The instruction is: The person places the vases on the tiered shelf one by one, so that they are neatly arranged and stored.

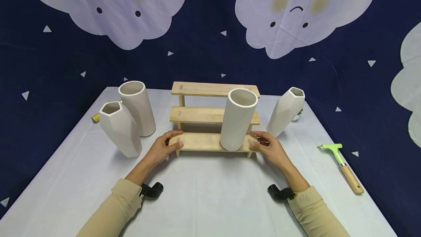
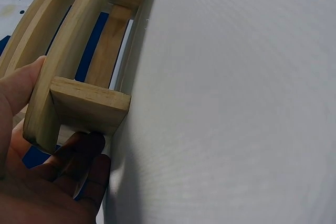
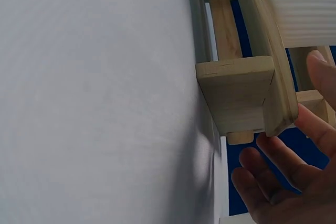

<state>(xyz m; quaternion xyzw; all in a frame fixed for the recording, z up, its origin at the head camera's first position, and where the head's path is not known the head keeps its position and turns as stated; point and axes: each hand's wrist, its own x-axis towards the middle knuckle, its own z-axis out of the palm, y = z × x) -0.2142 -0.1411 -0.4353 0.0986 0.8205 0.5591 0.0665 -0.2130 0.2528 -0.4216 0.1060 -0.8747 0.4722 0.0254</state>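
A three-tier wooden display stand [image 1: 200,142] stands mid-table. On its lowest step, right of centre, a tall ribbed white vase [image 1: 237,123] stands upright. My left hand [image 1: 163,145] grips the step's left end; in the left wrist view its thumb [image 2: 26,80] lies against the board, other fingers reaching below. At the opposite end is my right hand [image 1: 270,148]. In the right wrist view its fingers [image 3: 286,158] are loosely spread, the index at the board's end [image 3: 281,108], and its thumb looks raised off the wood.
On the left stand a faceted white vase [image 1: 121,129] and a ribbed white vase [image 1: 139,109], a yellow-ended item [image 1: 95,118] partly behind them. A faceted white vase [image 1: 285,112] is close to my right hand. Farther right lies a green-headed tool with a wooden handle [image 1: 350,178].
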